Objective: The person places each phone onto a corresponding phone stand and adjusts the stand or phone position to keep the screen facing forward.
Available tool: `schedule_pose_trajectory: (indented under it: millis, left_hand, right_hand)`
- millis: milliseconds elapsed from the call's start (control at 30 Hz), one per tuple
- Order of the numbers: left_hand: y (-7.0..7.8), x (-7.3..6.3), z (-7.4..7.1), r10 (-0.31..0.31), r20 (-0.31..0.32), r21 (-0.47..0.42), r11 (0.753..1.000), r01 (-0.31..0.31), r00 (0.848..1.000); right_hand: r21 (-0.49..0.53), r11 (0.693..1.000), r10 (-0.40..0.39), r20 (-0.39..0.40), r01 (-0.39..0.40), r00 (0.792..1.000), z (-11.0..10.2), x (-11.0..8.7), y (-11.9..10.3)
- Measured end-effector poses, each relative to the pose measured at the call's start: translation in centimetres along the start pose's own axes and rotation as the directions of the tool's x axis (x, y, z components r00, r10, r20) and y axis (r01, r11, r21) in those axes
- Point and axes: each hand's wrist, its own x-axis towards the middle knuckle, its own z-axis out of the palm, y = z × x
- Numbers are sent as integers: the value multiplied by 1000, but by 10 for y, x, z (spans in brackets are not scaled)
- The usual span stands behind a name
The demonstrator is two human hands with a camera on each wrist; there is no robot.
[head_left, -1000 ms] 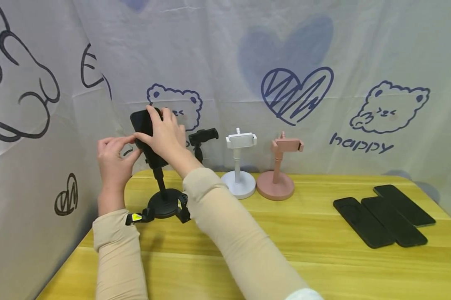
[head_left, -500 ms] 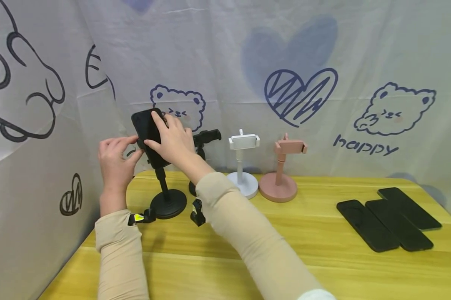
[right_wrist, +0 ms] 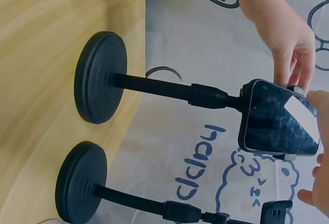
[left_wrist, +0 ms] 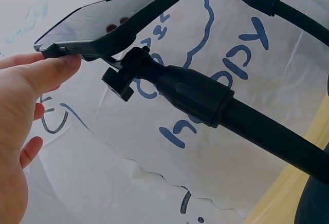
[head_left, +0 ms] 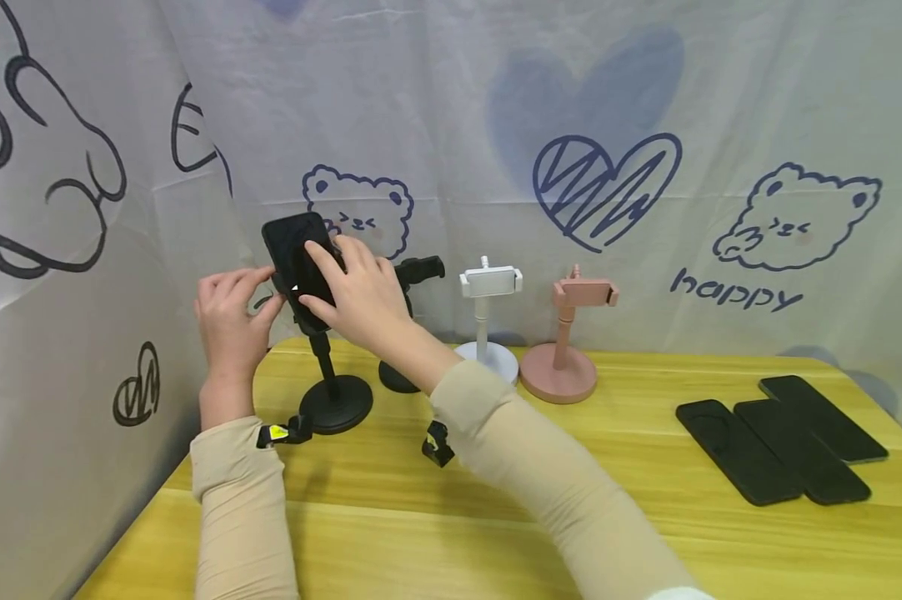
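Note:
A black smartphone (head_left: 288,240) sits tilted in the clamp of a black phone stand (head_left: 336,407) at the table's left. My left hand (head_left: 232,321) pinches the clamp's left end at the phone's edge with thumb and fingers. In the left wrist view, the thumb presses under the clamp below the smartphone (left_wrist: 110,29). My right hand (head_left: 368,292) is in front of the phone with fingers loosely bent. Its fingertips look apart from the screen in the left wrist view. The right wrist view shows the phone stand (right_wrist: 154,86) upright on its round base.
Behind and to the right stands a second black phone stand (head_left: 421,270). A white stand (head_left: 490,282) and a pink stand (head_left: 559,375) follow along the back. Several dark phones (head_left: 739,450) lie at the table's right. A printed cloth (head_left: 451,108) hangs behind.
My right hand has drawn back to the right and slightly down, uncovering more of the phone. The left hand stays at the clamp. The head view has shifted slightly.

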Motion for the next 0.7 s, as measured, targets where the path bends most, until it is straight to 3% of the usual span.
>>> schedule_pose_trajectory:
  millis: [200,433,700]
  left_hand:
    - [0,0,0,-7,15,3,1000,7,1000]
    - [3,2,-5,-13,39,10,1000,13,999]
    - [10,5,-15,-59,119,26,998,57,991]
  right_hand:
    - [-27,998,-52,-98,50,994,-2,-17,8]
    - [-33,996,-82,-158,77,984,-7,-34,20]
    - [-14,994,-110,-235,110,966,-10,-51,36]
